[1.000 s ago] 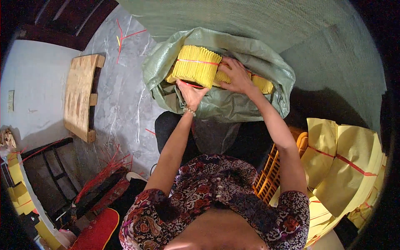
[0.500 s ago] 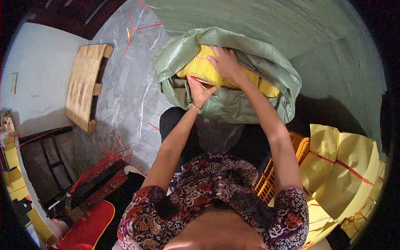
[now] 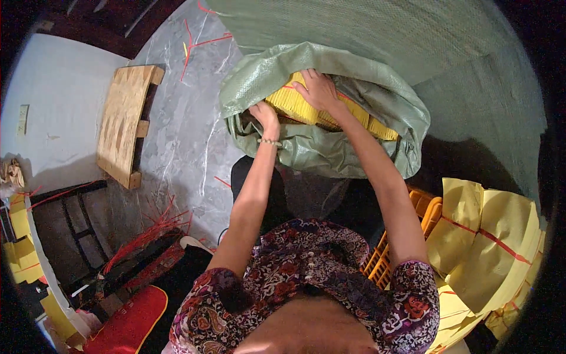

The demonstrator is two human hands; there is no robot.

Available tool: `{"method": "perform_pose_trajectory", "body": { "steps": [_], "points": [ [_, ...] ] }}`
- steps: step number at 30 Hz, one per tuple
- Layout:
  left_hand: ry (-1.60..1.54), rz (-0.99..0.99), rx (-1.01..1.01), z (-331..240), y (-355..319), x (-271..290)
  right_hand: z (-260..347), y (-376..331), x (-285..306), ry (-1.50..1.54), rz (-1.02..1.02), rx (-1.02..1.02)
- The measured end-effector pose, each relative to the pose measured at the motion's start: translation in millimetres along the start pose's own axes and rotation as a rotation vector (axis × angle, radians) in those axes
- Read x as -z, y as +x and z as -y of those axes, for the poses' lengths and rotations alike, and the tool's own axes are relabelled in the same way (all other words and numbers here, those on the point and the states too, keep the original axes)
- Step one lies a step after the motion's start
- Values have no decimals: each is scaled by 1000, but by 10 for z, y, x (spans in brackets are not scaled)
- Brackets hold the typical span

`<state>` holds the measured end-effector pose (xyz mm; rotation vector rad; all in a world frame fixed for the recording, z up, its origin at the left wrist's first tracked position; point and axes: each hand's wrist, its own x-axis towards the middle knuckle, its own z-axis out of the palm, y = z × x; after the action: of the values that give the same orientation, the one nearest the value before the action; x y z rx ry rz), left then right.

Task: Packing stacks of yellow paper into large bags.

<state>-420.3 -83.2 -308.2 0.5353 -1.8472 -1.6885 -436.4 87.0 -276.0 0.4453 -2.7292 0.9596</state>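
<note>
A green woven sack [image 3: 348,162] stands before me with its mouth rolled back. Bundles of yellow paper [image 3: 290,105] sit inside, side by side, their layered edges showing and red strips tied around them. My right hand [image 3: 319,91] lies on top of the left bundle, thumb apart from the fingers. At that bundle's left end is my left hand [image 3: 266,117], beside the sack's inner wall. Its fingers bend down into the gap there and their tips are hidden, so its grip cannot be made out.
Right of me stand an orange plastic crate [image 3: 430,209] and large yellow paper bundles [image 3: 495,236] tied with red strips. A wooden pallet [image 3: 124,124] leans on the left wall. Red strips [image 3: 150,236] lie near a black frame [image 3: 76,227] and a red cushion-like object [image 3: 132,321].
The left bundle has sunk deeper into the sack and tilted. My left hand has shifted from its near edge to its left end; my right hand stays on top.
</note>
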Motion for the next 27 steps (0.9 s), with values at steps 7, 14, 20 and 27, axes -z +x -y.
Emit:
{"method": "perform_pose_trajectory", "body": {
  "steps": [7,14,20,27],
  "points": [
    [128,-23,139,-82,-83,-303,-107,238,-125,23,137,-136],
    [-112,-65,223,77,-70,-121,-58,306,-121,-2,290,-97],
    [-74,13,357,-96,-117,-345,-183,435,3,40,437,-228],
    [-64,42,442,-123,-52,-331,-457,73,89,-12,414,-184]
  ]
}}
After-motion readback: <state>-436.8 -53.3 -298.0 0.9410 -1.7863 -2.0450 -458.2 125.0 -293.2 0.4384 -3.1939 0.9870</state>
